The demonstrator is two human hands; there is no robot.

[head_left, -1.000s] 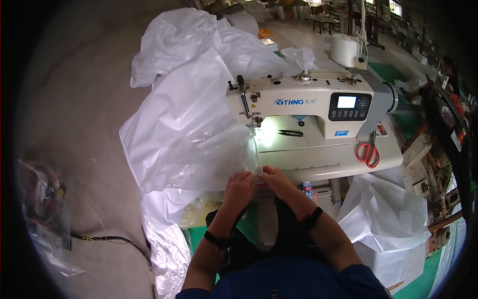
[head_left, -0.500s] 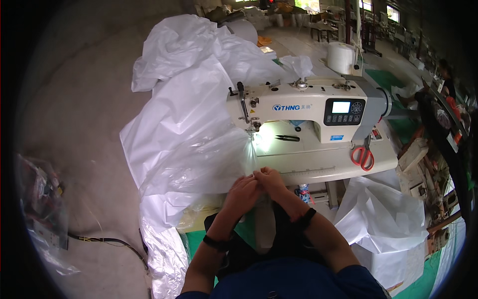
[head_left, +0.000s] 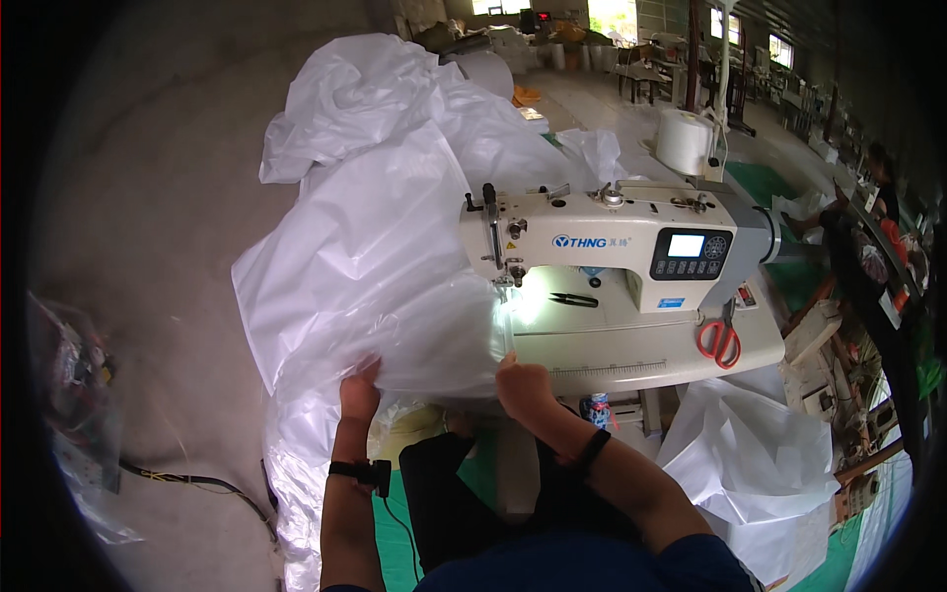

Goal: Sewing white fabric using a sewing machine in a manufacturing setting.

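Observation:
A large white plastic sheet (head_left: 340, 266) spreads over the left of the sewing machine (head_left: 582, 237), with its right edge running up under the lit needle area. My right hand (head_left: 525, 388) is closed on that edge, just in front of the machine bed. Well to the left, my left hand (head_left: 360, 393) grips the sheet's near part, its thumb showing and the other fingers mostly hidden by the plastic. Between both hands the sheet is spread out. On the bed lie small dark thread snips (head_left: 573, 300), and red-handled scissors (head_left: 719, 342) rest at its right end.
A white thread cone (head_left: 684, 143) stands behind the machine. Below right, more white plastic (head_left: 745, 449) covers a box. A clear bag (head_left: 74, 395) lies on the floor at far left, near a black cable (head_left: 202, 481). A person (head_left: 881, 183) is at far right.
My left hand has moved left, away from my right hand, spreading the sheet between them. The right hand stays at the sheet's edge. The view has shifted slightly.

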